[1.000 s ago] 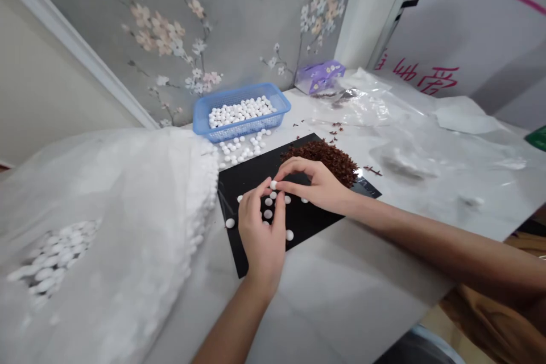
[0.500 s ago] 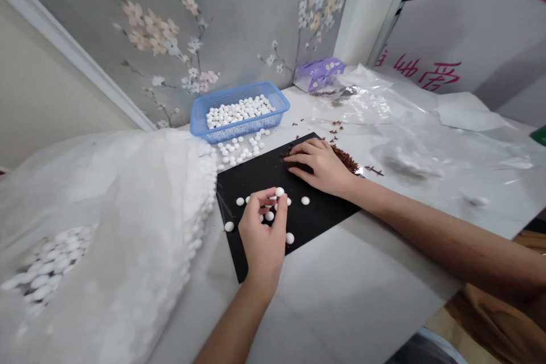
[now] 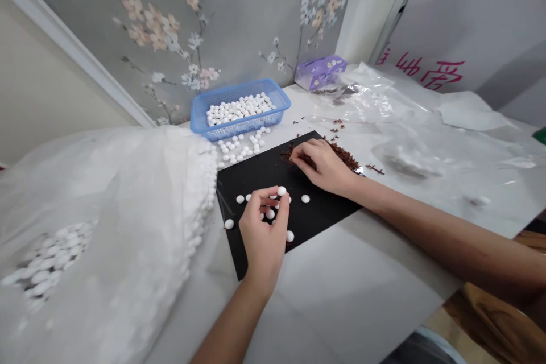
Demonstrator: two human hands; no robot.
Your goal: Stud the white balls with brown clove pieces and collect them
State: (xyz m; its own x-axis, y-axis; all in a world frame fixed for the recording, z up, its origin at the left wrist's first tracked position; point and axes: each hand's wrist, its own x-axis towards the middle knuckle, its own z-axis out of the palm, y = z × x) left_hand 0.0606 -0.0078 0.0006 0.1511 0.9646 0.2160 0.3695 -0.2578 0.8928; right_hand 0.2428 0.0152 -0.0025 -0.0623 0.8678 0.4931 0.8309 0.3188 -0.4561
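Between the thumb and forefinger of my left hand [image 3: 263, 236] is a small white ball [image 3: 282, 190], held up over a black mat [image 3: 260, 173]. Several more white balls lie on the mat around and behind that hand, one of them apart on the right [image 3: 305, 199]. My right hand [image 3: 324, 166] reaches into a heap of small brown star-like pieces [image 3: 344, 157] at the mat's far right corner. Its fingertips are pinched together at the heap's left side; whatever they hold is too small or hidden to make out.
Behind the mat stands a blue basket [image 3: 198, 119] of white balls, with loose balls [image 3: 242, 151] before it. A big clear bag [image 3: 128, 227] of balls fills the left. Plastic bags [image 3: 409, 136] and a purple packet [image 3: 321, 72] lie at the right and back.
The fingers of my right hand, spread over the brown heap before, have drawn together into a pinch. My left hand keeps the white ball almost in the same place.
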